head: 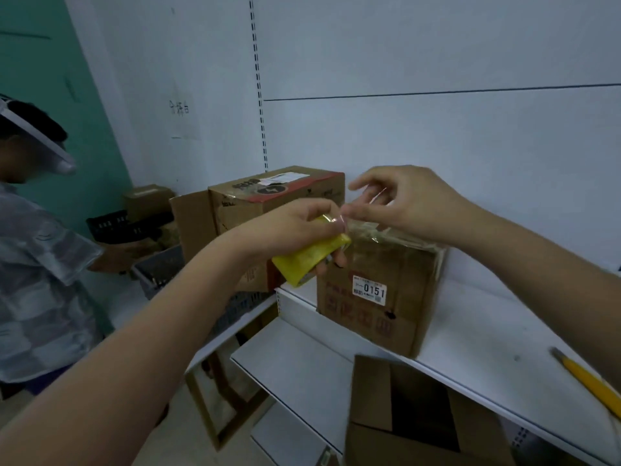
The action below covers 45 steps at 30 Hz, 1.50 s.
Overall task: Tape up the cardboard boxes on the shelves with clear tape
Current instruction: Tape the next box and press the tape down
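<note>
My left hand point(295, 227) grips a yellowish roll of clear tape point(309, 258) in front of a brown cardboard box point(376, 297) with a white "0151" label, which stands on the white shelf point(477, 334). My right hand point(403, 203) hovers above the box's top front edge and pinches the loose end of the clear tape point(356, 220) between thumb and fingers. A short strip runs from the roll to those fingers. Old tape shines on the box's top.
A second taped box point(268, 196) stands behind to the left. An open cardboard box point(413, 415) sits on the lower shelf. A yellow pencil point(588, 381) lies at the shelf's right. A person point(37, 264) stands at left beside dark crates point(158, 270).
</note>
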### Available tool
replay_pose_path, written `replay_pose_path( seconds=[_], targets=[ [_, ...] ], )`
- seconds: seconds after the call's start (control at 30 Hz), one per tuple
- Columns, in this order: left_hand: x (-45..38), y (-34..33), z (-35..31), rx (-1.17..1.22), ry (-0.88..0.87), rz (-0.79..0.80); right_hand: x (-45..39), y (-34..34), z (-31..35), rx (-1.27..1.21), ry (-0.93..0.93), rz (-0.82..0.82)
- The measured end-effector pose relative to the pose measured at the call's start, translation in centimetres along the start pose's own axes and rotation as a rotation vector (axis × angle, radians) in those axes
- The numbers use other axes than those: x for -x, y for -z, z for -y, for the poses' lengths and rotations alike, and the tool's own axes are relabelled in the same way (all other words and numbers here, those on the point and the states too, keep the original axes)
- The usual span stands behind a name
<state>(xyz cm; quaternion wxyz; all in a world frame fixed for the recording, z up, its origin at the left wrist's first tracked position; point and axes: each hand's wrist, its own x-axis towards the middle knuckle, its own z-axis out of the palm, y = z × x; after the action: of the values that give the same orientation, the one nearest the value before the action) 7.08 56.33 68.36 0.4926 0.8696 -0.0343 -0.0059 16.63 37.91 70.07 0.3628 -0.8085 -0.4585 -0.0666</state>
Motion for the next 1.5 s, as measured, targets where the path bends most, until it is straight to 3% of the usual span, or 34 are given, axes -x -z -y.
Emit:
replay_pose_path(
  seconds=[0.17,0.3,0.43,0.53,0.7,1.03,1.23,1.5],
  targets=[
    [-1.4,0.7,-1.9,-0.222,-0.088,0.1,0.6,-0.2,-0.2,-0.101,-0.11,-0.113],
    [-1.3,1.6,-2.0,-0.501,-0.198,0.067,2.3,-0.9,-0.2,-0.394,-0.294,-0.078],
    [-1.1,2.7,-1.6,-0.6,-0.24,0.102,3.9,-1.2,-0.7,-0.412,-0.349,-0.195],
    [-1.1,4.4,-0.4,-0.715,-0.251,0.039,6.6,0.7,-2.5,-0.403,-0.394,-0.366],
    [-3.1,5.2,0.7,-0.827,-0.241,-0.011,9.4,1.3,-4.1,-0.422,-0.48,-0.409],
    [-6.9,6.7,0.9,-1.39,-0.194,-0.184,7.4,-1.2,-4.0,-0.46,-0.503,-0.506],
    [-8.8,7.5,1.7,-1.494,-0.142,-0.093,6.8,-3.2,-4.9,-0.359,-0.527,-0.479],
    [-12.6,6.7,3.3,-1.39,-0.184,-0.006,6.8,-2.7,-6.7,-0.349,-0.547,-0.502]
  ],
)
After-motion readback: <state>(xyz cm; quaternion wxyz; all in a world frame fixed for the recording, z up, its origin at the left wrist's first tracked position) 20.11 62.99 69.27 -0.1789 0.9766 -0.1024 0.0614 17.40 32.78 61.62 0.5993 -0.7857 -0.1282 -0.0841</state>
